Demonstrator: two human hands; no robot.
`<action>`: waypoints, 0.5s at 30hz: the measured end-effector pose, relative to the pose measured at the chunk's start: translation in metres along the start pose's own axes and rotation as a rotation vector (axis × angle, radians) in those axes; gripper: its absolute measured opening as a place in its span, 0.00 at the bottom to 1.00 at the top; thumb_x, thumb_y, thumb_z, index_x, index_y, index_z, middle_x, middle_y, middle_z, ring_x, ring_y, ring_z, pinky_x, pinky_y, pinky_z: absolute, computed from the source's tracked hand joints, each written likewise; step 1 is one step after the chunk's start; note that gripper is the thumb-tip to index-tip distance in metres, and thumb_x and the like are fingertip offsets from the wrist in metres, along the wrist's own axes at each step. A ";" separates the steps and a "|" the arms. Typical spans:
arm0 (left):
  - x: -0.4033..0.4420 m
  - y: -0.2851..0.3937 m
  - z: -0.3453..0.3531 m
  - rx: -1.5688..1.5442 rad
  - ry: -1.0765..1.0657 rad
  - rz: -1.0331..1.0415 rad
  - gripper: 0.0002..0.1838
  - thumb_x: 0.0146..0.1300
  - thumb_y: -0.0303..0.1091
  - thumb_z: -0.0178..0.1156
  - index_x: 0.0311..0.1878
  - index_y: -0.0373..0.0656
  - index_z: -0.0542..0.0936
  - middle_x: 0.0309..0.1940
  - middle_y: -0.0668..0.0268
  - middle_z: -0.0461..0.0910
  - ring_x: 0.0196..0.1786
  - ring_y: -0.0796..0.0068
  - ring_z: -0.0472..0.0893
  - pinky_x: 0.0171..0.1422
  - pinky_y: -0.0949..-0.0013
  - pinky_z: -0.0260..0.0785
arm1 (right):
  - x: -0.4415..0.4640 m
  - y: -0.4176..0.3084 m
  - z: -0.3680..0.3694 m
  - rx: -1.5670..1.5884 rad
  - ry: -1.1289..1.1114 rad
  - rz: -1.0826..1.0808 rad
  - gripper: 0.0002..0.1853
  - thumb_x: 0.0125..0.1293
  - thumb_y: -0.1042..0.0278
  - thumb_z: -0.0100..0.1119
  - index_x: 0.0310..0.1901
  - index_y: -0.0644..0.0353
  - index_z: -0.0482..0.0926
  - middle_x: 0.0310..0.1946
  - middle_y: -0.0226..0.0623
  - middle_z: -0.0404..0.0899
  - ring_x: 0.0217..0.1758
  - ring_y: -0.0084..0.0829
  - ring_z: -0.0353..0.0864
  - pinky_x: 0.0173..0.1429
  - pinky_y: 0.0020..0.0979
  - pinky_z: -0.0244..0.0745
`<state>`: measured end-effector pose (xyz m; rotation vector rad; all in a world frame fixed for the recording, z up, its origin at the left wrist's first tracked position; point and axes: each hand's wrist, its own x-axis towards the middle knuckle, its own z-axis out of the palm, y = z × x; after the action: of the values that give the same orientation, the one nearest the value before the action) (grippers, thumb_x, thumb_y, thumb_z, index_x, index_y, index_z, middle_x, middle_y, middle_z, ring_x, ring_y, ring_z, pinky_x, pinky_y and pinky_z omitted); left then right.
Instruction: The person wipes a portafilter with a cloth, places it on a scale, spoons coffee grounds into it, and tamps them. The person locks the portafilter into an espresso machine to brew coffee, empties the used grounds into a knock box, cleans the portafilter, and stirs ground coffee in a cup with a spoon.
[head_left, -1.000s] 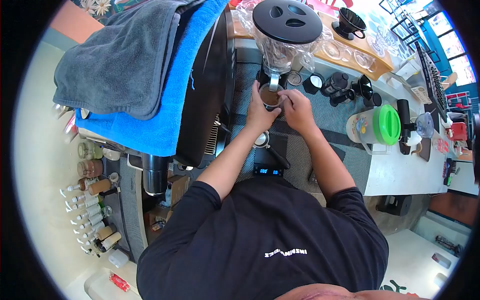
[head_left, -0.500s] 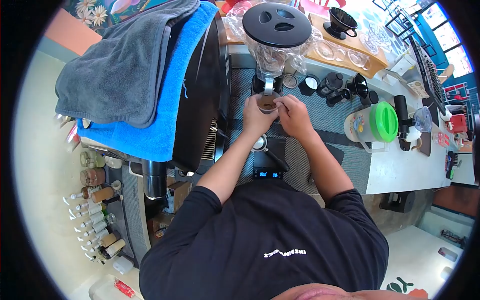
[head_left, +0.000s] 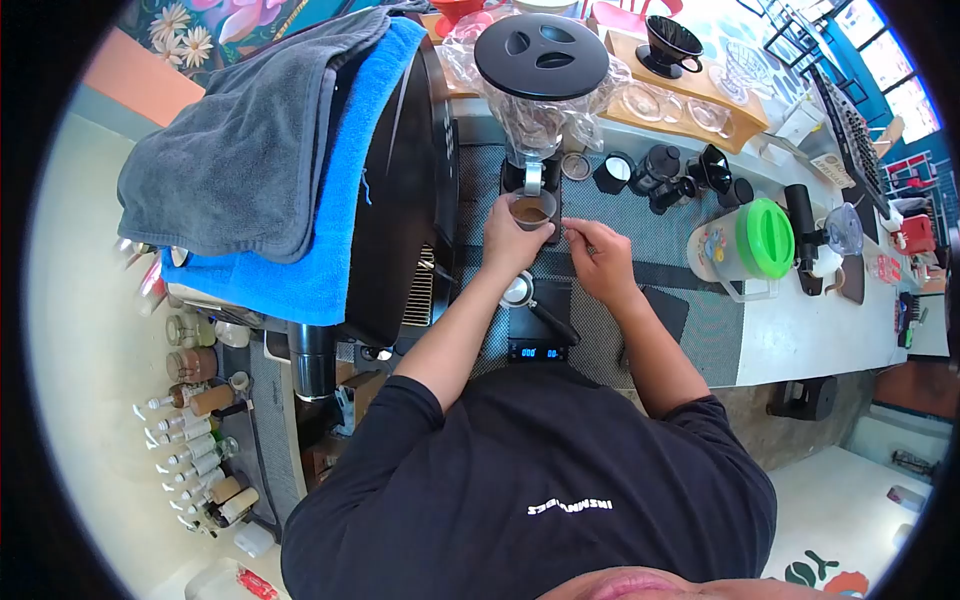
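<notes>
My left hand [head_left: 513,245] is wrapped round a small clear cup [head_left: 532,212] with brown coffee grounds in it. The cup sits just below the metal spout [head_left: 534,179] of a coffee grinder [head_left: 541,58] with a round black lid. Just right of the cup, apart from it, is my right hand [head_left: 601,258]; its thumb and forefinger are pinched together, and anything between them is too small to make out. A portafilter [head_left: 518,291] with a black handle rests nearer my body, on a black scale [head_left: 537,350] with a lit blue display.
An espresso machine [head_left: 405,170] draped with a blue towel [head_left: 370,130] and a grey towel [head_left: 225,150] stands on the left. Black containers [head_left: 657,167] line the counter's back. To the right are a green-lidded pitcher [head_left: 768,240] and a hand tool with a black handle [head_left: 798,215].
My right hand has drawn back from the cup's rim, slightly right and toward my body. My left hand stays round the cup beneath the spout. The view has shifted slightly.
</notes>
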<state>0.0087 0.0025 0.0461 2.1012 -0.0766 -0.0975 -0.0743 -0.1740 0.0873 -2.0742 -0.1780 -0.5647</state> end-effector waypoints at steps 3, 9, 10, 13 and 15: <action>-0.001 0.003 0.002 0.004 -0.004 0.011 0.45 0.54 0.42 0.89 0.72 0.36 0.78 0.67 0.47 0.85 0.71 0.44 0.84 0.77 0.48 0.77 | -0.018 0.010 0.006 -0.077 0.044 0.058 0.10 0.76 0.75 0.68 0.55 0.64 0.91 0.39 0.51 0.94 0.38 0.49 0.95 0.45 0.41 0.88; -0.002 0.002 0.005 0.042 0.005 0.034 0.46 0.53 0.41 0.89 0.73 0.37 0.78 0.67 0.48 0.84 0.72 0.44 0.84 0.78 0.47 0.76 | -0.032 0.013 0.005 -0.060 -0.093 0.359 0.09 0.78 0.73 0.66 0.53 0.66 0.90 0.33 0.46 0.94 0.35 0.42 0.95 0.41 0.41 0.87; -0.001 0.003 0.004 0.053 0.006 0.031 0.46 0.53 0.40 0.89 0.74 0.38 0.77 0.67 0.49 0.84 0.72 0.44 0.84 0.78 0.47 0.76 | -0.030 0.014 0.006 0.064 -0.065 0.480 0.09 0.79 0.72 0.64 0.53 0.67 0.89 0.33 0.44 0.94 0.33 0.39 0.93 0.39 0.39 0.85; 0.002 -0.005 0.004 0.051 0.010 0.070 0.46 0.53 0.42 0.88 0.74 0.39 0.77 0.68 0.49 0.83 0.73 0.44 0.83 0.80 0.46 0.74 | -0.017 0.013 0.009 0.490 0.137 0.792 0.11 0.83 0.70 0.61 0.56 0.68 0.85 0.35 0.41 0.93 0.27 0.30 0.85 0.32 0.34 0.79; 0.004 -0.008 0.006 0.100 0.035 0.078 0.46 0.53 0.43 0.88 0.73 0.36 0.78 0.69 0.47 0.84 0.73 0.45 0.84 0.79 0.48 0.76 | -0.005 0.010 0.017 0.818 0.445 0.916 0.13 0.85 0.68 0.59 0.59 0.69 0.81 0.37 0.41 0.92 0.24 0.24 0.79 0.29 0.30 0.75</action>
<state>0.0123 0.0008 0.0364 2.1965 -0.1447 -0.0101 -0.0693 -0.1647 0.0694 -1.0175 0.6690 -0.2764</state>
